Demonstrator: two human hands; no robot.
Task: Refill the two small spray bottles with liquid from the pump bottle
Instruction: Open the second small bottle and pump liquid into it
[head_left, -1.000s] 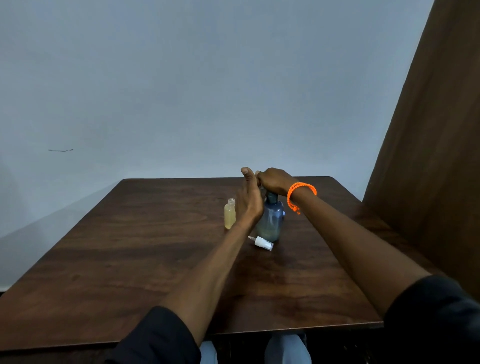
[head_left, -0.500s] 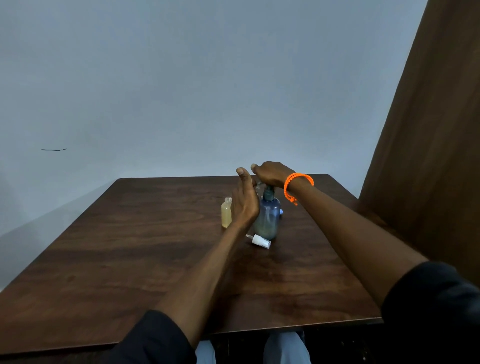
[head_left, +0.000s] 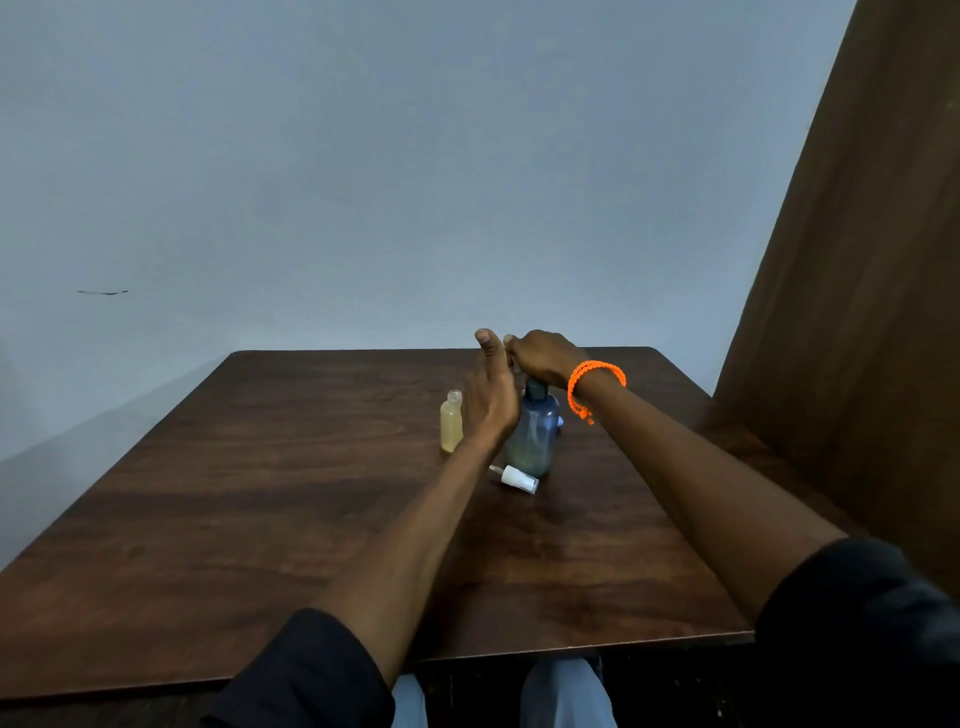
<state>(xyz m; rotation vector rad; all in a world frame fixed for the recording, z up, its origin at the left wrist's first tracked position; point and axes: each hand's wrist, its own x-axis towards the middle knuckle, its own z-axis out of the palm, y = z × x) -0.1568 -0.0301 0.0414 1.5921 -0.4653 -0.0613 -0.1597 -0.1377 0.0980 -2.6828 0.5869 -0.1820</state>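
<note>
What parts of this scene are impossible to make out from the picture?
- Head view: the pump head of the blue pump bottle is covered by the right hand.
- Whatever the left hand holds is hidden behind the hand itself.
- A second small bottle cannot be seen; only the yellowish bottle and a loose white spray cap show.
- The small bluish object behind the pump bottle is mostly hidden.

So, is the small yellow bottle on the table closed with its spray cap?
No, the small yellow bottle stands with its neck open, and a white spray cap lies on the table near the pump bottle.
</note>
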